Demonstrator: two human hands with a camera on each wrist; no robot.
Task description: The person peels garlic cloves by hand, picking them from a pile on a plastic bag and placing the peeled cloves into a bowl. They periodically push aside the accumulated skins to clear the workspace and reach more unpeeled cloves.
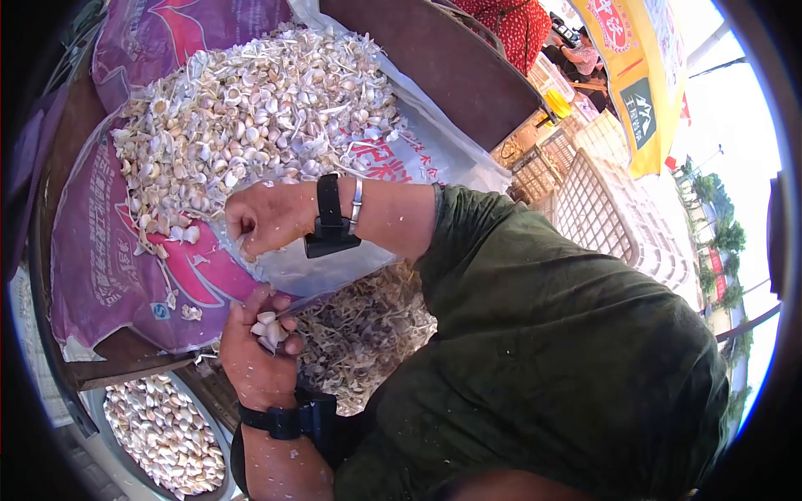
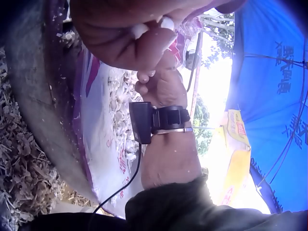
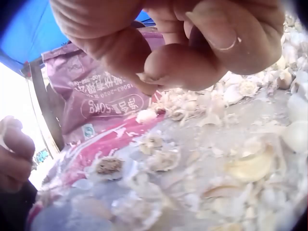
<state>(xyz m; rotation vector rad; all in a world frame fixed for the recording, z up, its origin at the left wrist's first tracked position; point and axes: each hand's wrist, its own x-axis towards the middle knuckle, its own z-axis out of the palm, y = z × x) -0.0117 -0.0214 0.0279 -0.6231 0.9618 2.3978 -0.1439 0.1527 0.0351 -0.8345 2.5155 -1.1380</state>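
Note:
My left hand [image 1: 255, 346] [image 2: 130, 38] is palm up at the sack's near edge, fingers curled round several peeled-looking garlic cloves [image 1: 269, 331]. White bits of clove show between its fingers in the left wrist view. Just above it, my right hand [image 1: 271, 215] [image 3: 192, 43] hangs close over the border of the garlic heap [image 1: 259, 117]. Its fingers are curled with thumb and fingertips close together, and no clove shows between them. The heap of loose cloves and papery skins lies on a purple and white printed sack [image 1: 109, 250].
Below the table edge stands a tub [image 1: 225, 468] full of cleaned cloves [image 1: 163, 434]. A pile of dry skins [image 1: 363, 334] lies beside my body. Plastic crates [image 1: 597, 204], a yellow printed umbrella [image 1: 635, 75] and a person in red dotted cloth [image 1: 514, 29] are farther off.

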